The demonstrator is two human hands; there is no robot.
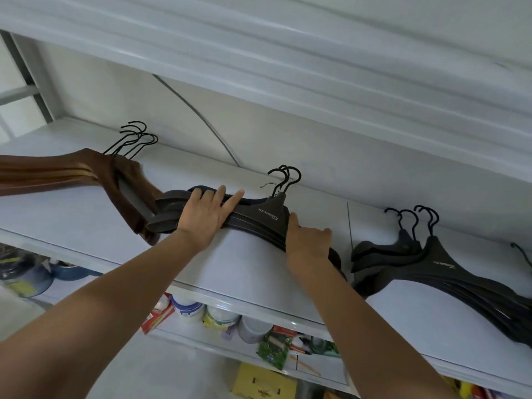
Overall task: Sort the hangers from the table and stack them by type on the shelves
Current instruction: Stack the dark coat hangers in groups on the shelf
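A stack of dark grey plastic hangers (270,217) lies on the white shelf (244,263), hooks pointing to the back wall. My left hand (205,217) rests flat on the stack's left arm with straight, spread fingers. My right hand (308,243) holds the stack's right arm, thumb up along the neck and fingers curled over the edge. A stack of brown wooden hangers (57,171) sits to the left, its end touching the grey stack. Another stack of dark grey hangers (431,263) lies to the right, apart from my hands.
A second shelf runs close overhead (288,67). A grey cable (201,116) curves down the back wall. Below the shelf stand white jars (187,308), packets (273,349) and a yellow box (262,384). Bare shelf shows in front of the stacks.
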